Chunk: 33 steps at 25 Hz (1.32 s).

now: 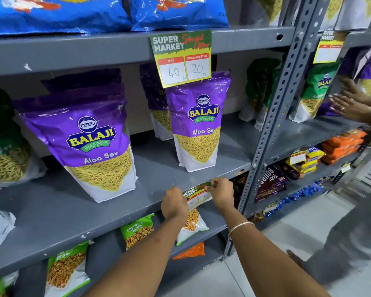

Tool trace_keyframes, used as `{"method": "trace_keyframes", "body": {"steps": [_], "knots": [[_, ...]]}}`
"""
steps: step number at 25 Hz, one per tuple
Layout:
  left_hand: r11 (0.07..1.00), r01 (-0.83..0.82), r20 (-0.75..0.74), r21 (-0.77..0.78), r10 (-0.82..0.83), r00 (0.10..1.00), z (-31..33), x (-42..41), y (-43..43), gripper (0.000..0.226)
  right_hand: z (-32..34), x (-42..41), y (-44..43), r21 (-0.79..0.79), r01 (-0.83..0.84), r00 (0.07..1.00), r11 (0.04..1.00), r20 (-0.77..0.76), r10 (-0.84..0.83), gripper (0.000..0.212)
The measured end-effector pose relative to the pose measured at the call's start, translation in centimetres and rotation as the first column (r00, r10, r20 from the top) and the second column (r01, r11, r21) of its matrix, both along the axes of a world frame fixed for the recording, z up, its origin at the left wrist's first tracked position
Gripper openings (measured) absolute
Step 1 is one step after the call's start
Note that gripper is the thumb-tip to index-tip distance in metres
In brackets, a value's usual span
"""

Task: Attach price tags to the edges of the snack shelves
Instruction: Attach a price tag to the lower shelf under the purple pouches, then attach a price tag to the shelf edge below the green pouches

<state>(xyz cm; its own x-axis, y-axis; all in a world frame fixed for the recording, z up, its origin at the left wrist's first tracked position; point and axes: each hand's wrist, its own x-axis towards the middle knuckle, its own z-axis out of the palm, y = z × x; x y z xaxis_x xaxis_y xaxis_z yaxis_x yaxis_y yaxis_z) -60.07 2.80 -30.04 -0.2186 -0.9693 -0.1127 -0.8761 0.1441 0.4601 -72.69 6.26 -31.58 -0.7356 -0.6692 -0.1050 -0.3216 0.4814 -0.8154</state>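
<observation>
Grey steel shelf edge point(120, 219): runs left-low to right-high directly behind both hands; carries the purple Aloo Sev packs point(90, 146) above and behind the hands.
Price tag point(198, 195): lies between the two hands, flat against the shelf edge; its long axis follows the edge, tilted up toward the right hand.
Left hand point(174, 203): closed over the tag's lower left end, fingers curled; the exact pinch is hidden behind the knuckles.
Right hand point(221, 192): fingertips closed on the tag's upper right corner, thumb side toward the tag.
Nearer hand: both touch the tag; the right hand holds the higher end, at the top lip of the edge.
Step in hand (judgement): seating and pressing the tag onto the edge.
Next move (judgement): press along the tag's long axis, from each hand inward, keeping it level with the edge.
Reference tag point(181, 57): already fixed on the shelf above the hands, reading 40 and 20.
Other person's hands point(349, 103): well to the right, at the neighbouring rack.
</observation>
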Motion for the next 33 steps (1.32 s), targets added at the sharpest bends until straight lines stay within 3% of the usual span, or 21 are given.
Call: {"method": "trace_keyframes", "body": {"steps": [2,5,8,12,14,18,21,23,25,29,33], "knots": [[1.0,0.014,0.032,-0.015,-0.013,0.999,0.1,-0.1,-0.1,0.025,0.0,0.1,-0.1,-0.01,-0.026,1.0,1.0,0.01,0.027,0.042],[1.0,0.01,0.056,-0.024,-0.009,0.998,-0.3,-0.2,-0.4,0.024,0.0,1.7,0.0,0.031,-0.056,0.993,0.998,-0.101,0.059,0.041],[0.999,0.014,0.049,-0.041,-0.012,0.999,-0.2,-0.8,-0.5,0.024,0.3,1.9,0.1,0.046,-0.019,0.99,0.999,-0.14,0.025,0.055],[0.998,0.039,0.072,-0.054,-0.035,0.997,0.7,0.2,-0.3,0.026,0.5,1.0,-0.7,-0.006,-0.061,0.992,0.998,-0.11,0.06,0.046],[0.992,-0.111,0.068,-0.055,0.115,0.991,2.0,7.0,-1.7,0.027,1.8,6.7,-3.6,0.088,-0.273,0.953,0.958,-0.112,0.282,0.053],[0.999,0.052,0.133,0.006,-0.053,0.99,1.9,5.4,-1.6,0.04,3.0,4.5,-2.0,0.283,-0.196,0.927,0.939,-0.258,0.272,0.038],[0.974,0.214,0.166,0.073,-0.223,0.96,2.8,4.9,-0.3,0.043,3.8,1.1,-0.2,0.521,-0.04,0.881,0.853,-0.385,0.276,0.062],[0.974,0.215,0.168,0.07,-0.224,0.96,3.3,9.1,-0.7,0.043,5.7,2.4,-0.8,0.572,0.031,0.831,0.82,-0.471,0.297,0.074],[0.984,0.176,0.174,0.039,-0.18,0.968,4.2,15.8,-1.3,0.045,8.0,6.6,-2.9,0.521,0.004,0.781,0.853,-0.535,0.323,0.079],[0.997,0.039,0.238,-0.061,-0.024,0.971,5.2,31.2,-2.0,0.045,10.8,19.6,-6.7,0.368,-0.258,0.757,0.893,-0.498,0.424,0.057],[0.969,-0.18,0.141,-0.169,0.205,0.969,4.8,46.8,-1.9,0.047,9.7,35.3,-8.7,0.307,-0.514,0.689,0.801,-0.409,0.598,0.034]]}}
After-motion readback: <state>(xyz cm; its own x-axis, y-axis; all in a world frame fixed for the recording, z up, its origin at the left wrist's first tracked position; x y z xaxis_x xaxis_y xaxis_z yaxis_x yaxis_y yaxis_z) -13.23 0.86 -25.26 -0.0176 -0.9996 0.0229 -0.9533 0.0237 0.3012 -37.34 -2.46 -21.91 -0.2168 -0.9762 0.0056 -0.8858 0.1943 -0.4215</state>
